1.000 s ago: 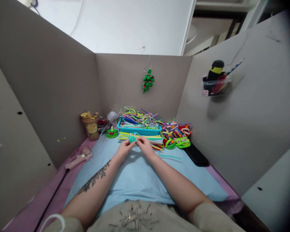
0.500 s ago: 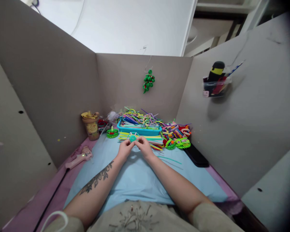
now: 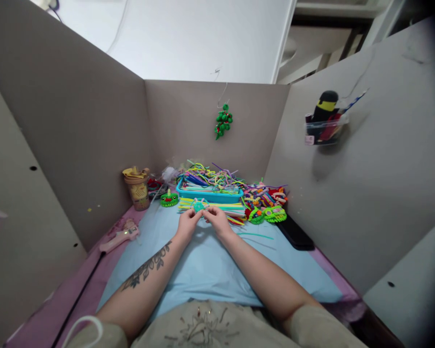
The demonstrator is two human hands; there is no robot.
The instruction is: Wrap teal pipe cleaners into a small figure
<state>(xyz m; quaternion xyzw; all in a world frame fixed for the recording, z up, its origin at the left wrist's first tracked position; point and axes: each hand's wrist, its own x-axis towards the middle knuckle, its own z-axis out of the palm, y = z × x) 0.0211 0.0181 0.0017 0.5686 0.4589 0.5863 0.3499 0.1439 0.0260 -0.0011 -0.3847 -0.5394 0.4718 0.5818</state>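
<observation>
At the tips of both hands (image 3: 189, 224) (image 3: 218, 221) sits a round teal piece (image 3: 198, 206).

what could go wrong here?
1. The small teal piece is held only at the fingertips of the left hand and right hand, so it might slip or bend out of shape.
2. The pink glue gun lies on the left with a small light lit; if hot, it could burn the left forearm.
3. The loose teal strip lies near the right forearm, which might brush it.
</observation>
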